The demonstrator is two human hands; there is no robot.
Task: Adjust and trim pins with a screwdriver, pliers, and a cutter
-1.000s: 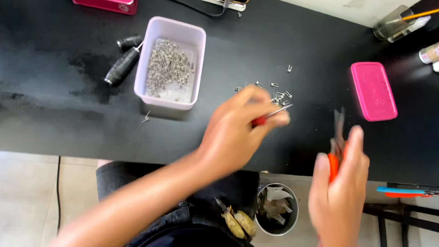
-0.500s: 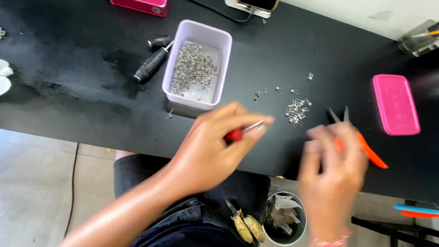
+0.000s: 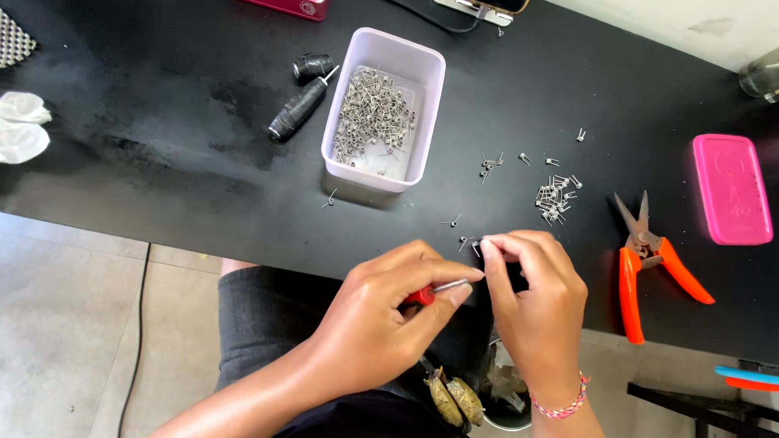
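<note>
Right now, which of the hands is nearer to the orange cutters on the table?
Right. The right hand is just beside the orange cutters, to their left, pinching a tiny metal part. The left hand is farther left, holding a small red-handled tool.

Orange-handled snips (image 3: 655, 263), pink case (image 3: 732, 189) (flat), white cloth (image 3: 8, 132).

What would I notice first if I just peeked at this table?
Two hands meet at the near edge: the left hand holds a thin red-handled tool against a tiny metal part pinched by the right hand. Behind them stands a white tub of metal bits, with bright orange cutters lying at right.
</note>
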